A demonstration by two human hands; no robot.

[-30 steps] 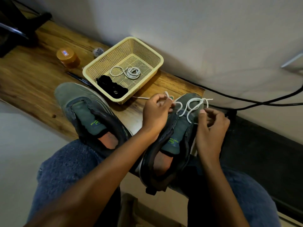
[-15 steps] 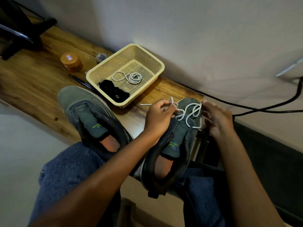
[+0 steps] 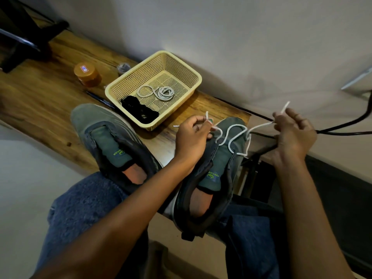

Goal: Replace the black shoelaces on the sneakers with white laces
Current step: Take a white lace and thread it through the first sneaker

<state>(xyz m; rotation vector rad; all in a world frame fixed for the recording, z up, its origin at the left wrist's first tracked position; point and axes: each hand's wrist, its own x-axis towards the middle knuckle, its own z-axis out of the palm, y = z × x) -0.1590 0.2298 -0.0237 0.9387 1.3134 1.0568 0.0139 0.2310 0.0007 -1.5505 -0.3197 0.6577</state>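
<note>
Two grey-green sneakers rest against the wooden table edge. The left sneaker (image 3: 104, 137) has no lace. The right sneaker (image 3: 219, 164) carries a white lace (image 3: 231, 137) threaded loosely through its front eyelets. My left hand (image 3: 193, 137) pinches one end of that lace at the shoe's left side. My right hand (image 3: 291, 133) grips the other end and holds it out to the right, the tip sticking up past my fingers. A yellow basket (image 3: 193, 75) holds a coiled white lace (image 3: 159, 92) and a heap of black laces (image 3: 141, 111).
An orange-lidded jar (image 3: 87, 74) and a small dark object (image 3: 123, 67) stand behind the basket, a pen (image 3: 100, 99) lies beside it. Black cables (image 3: 342, 129) run along the wall at right. A dark stand (image 3: 30, 37) fills the far left. My jeans-clad knees are below.
My right hand has drawn the lace end out to the right and upward, stretching the lace taut from the eyelet. My left hand stays at the shoe. The view has shifted slightly.
</note>
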